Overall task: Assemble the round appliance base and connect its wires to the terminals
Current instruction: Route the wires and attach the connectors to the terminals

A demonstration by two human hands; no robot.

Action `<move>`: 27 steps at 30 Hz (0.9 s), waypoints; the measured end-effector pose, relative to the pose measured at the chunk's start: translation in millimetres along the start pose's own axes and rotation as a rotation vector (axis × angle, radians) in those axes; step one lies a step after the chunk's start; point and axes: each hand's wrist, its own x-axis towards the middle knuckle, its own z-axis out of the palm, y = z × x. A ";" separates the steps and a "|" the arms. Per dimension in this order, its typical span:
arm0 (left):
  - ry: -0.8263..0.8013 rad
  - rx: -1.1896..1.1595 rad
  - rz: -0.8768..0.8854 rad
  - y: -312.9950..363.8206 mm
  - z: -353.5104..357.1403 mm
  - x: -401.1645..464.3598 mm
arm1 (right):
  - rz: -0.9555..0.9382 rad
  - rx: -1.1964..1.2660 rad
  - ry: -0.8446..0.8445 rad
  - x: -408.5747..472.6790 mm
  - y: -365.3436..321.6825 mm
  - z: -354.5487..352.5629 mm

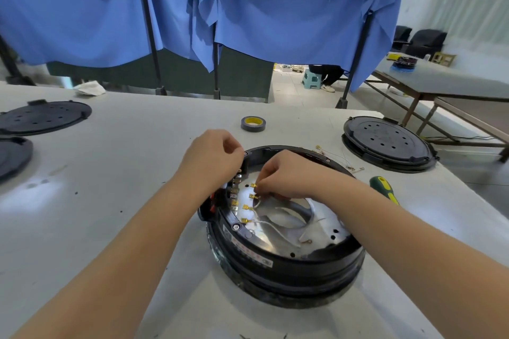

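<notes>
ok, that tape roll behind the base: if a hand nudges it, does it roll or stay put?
Probably stays put: the tape roll lies flat on its side on the table, so a nudge should slide it, not roll it. It looks small and hollow, so likely light and easy to knock away. Set on edge, it would likely roll.

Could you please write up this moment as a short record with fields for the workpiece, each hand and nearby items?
workpiece: round black base on the table, open side up
right hand: pinches a brass connector inside the base
left hand: curled at the base's far-left rim
loose connectors: three more brass ones with white wires
nearby: tape roll, screwdriver, black lid
</notes>
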 end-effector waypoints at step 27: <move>0.084 -0.605 -0.136 -34.1 23.2 -55.5 | -0.236 -0.113 0.177 20.5 10.6 26.6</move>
